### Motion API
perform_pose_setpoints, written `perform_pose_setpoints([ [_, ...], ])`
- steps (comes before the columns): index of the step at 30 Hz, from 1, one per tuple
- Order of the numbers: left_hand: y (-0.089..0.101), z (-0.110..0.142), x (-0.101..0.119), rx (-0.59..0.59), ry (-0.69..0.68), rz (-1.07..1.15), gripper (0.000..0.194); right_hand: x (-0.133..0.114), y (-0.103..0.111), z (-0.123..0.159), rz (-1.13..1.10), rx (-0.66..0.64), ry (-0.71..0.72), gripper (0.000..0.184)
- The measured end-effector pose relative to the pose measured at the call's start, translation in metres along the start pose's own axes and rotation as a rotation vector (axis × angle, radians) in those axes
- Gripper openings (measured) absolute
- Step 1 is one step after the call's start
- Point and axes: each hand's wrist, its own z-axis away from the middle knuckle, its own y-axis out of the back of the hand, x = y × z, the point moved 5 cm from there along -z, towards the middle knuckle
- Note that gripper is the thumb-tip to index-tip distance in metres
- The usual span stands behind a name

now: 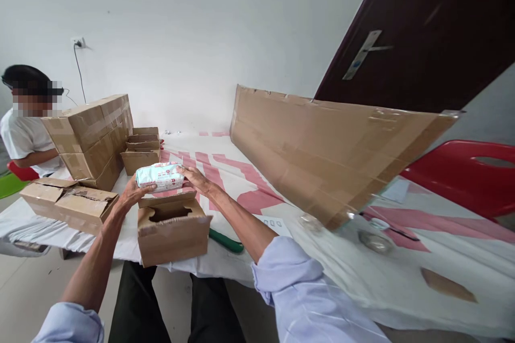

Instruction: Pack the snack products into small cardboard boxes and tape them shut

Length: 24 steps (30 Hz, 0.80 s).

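Head view: the left hand (pixel 134 192) and right hand (pixel 196 177) pinch opposite ends of a pale-blue and white soft plastic packet (pixel 160 177), raised near the far flap of an open brown cardboard box (pixel 173 244) at the white cloth-covered table's (pixel 358 278) near edge; a dark-green elongated object (pixel 227 241) lies beside it.

An oblong pale-blue plastic packet (pixel 160 178) is above an open brown cardboard box (pixel 174 242). Left stand stacked brown cardboard cartons (pixel 92 139); right, a flat brown cardboard panel (pixel 322 150).

Cloth-covered table (pixel 362 284): 1 open box (pixel 173 244), stacked boxes (pixel 96 142), cardboard panel (pixel 322 144), 1 green object (pixel 227 241), 1 brown scrap (pixel 448 284).
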Motion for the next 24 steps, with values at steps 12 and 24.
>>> perform_pose_setpoints([
  [12, 0.007, -0.007, 0.094, 0.108, -0.281, -0.175, 0.064, -0.108, -0.014, 0.055, -0.021, -0.155, 0.302, 0.083],
  [24, -0.009, 0.017, 0.089, -0.042, -0.21, -0.112, 0.098, -0.089, 0.007, 0.096, -0.284, 0.062, 0.327, 0.072],
])
